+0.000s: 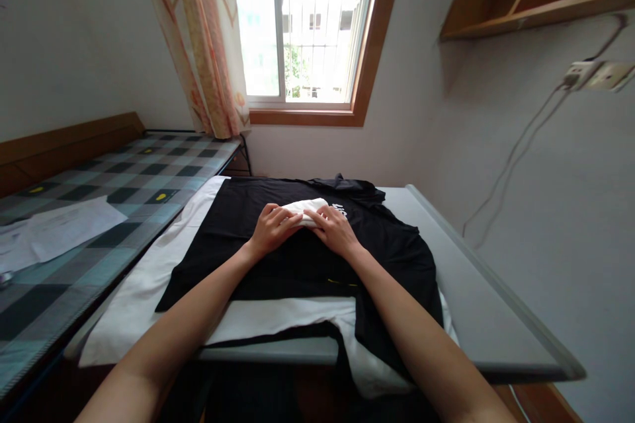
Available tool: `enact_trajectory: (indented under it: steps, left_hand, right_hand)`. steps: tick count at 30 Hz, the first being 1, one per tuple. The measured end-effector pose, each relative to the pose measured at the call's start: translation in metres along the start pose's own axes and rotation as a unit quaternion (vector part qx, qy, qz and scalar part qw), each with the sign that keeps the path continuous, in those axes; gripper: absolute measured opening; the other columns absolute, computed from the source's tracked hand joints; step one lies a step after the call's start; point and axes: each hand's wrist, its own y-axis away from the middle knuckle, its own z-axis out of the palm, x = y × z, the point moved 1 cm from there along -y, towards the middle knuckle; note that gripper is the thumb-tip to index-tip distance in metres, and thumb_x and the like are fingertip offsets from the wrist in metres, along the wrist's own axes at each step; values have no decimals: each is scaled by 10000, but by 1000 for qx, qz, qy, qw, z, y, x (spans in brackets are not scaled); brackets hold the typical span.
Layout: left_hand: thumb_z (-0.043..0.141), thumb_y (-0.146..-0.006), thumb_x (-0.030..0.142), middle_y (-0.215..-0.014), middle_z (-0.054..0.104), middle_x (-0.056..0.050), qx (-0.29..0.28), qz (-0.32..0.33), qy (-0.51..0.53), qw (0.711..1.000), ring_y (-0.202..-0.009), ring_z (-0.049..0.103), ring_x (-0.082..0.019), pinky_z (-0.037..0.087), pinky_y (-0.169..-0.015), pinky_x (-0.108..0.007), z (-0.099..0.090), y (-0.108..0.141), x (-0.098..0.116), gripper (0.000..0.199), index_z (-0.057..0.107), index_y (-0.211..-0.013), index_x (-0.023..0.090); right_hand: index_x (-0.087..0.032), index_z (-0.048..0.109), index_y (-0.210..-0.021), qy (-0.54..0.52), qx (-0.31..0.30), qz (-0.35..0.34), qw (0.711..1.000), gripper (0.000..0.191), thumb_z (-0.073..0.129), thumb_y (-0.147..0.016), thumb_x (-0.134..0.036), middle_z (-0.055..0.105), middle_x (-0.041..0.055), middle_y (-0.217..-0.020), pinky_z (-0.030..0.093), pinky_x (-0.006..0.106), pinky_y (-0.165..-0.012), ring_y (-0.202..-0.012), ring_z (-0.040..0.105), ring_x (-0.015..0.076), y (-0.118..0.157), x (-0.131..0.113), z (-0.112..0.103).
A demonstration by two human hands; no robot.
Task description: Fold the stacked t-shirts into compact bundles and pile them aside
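Observation:
A small white bundle of folded or rolled cloth is held between my two hands over the black T-shirt. My left hand grips its left end, fingers curled over the top and thumb toward the middle. On the other end, my right hand is closed in the same way. The black T-shirt lies spread out, with white lettering partly hidden behind my right hand and a small yellow mark near its front. Beneath it, a white garment sticks out at the left and front, hanging over the table edge.
The light grey table has a raised rim at the right. To the left stands a bed with a checked cover and paper sheets on it. A curtain hangs by the window. Cables run down the right wall from a socket.

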Motion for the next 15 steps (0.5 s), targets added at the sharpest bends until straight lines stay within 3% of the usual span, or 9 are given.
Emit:
enact_trajectory:
  steps: [11, 15]
  left_hand:
    - [612, -918, 320, -823, 681, -6, -5, -16, 8, 1000, -782, 624, -149, 438, -806, -341, 4, 2, -1, 172, 660, -1073, 265]
    - [624, -911, 309, -803, 676, -3, 10, -7, 10, 1000, -763, 619, -146, 439, -798, -336, 4, 2, -2, 166, 657, -1064, 252]
  right_hand:
    - [-277, 593, -1328, 8, -19, 4, 1000, 385, 548, -946, -299, 597, 77, -930, 461, 338, -796, -885, 546, 217, -1, -2, -3]
    - [-274, 523, -1398, -6, -17, 6, 1000, 497, 594, -917, -378, 602, 78, -976, 472, 359, -824, -902, 550, 224, -1, -2, -4]
